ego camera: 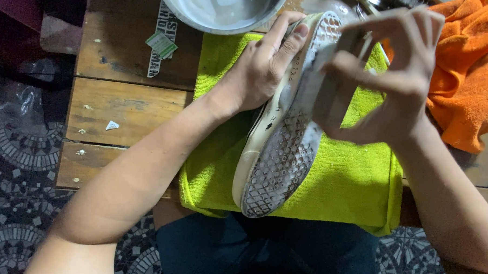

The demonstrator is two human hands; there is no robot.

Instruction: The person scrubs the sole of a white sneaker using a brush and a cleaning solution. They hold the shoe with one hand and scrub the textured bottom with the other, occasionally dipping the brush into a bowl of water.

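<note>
A shoe (277, 157) lies sole-up and tilted on a lime-green towel (348, 176). Its white waffle sole is dirty and soapy. My left hand (263, 69) grips the shoe along its side near the toe end, fingers wrapped over the rim. My right hand (388, 78) holds a brush (334, 90) pressed flat against the middle of the sole; motion blur hides its bristles. Both forearms reach in from the bottom of the view.
A metal bowl (223, 13) of soapy water stands at the table's far edge. An orange towel (463, 75) lies bunched at the right. The wooden plank table (113, 109) carries paper scraps at the left. Patterned mosaic floor (18, 161) lies beyond.
</note>
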